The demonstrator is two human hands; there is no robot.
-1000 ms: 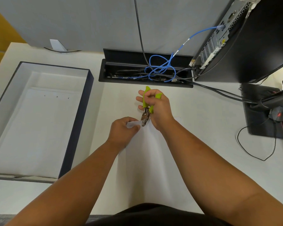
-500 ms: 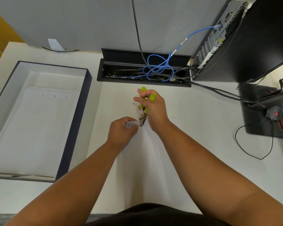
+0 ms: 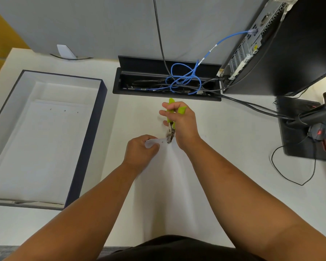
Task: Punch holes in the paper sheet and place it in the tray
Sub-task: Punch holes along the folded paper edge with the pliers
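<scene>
A white paper sheet lies on the desk in front of me, its far edge lifted. My left hand pinches that far edge near the left corner. My right hand grips a hole punch with green handles; its metal jaws sit over the paper's far edge just right of my left hand. One small hole shows in the edge between my hand and the jaws. The tray, a dark-walled box with a white inside, stands at the left and holds sheets with three holes.
A black cable well with blue and black cables is sunk in the desk beyond my hands. A computer case stands at the back right. A black pad with a mouse and cables lies at the right.
The handles of the punch have spread apart again after being squeezed together half a second ago. A small hole now shows in the paper's edge. My left hand has kept its hold.
</scene>
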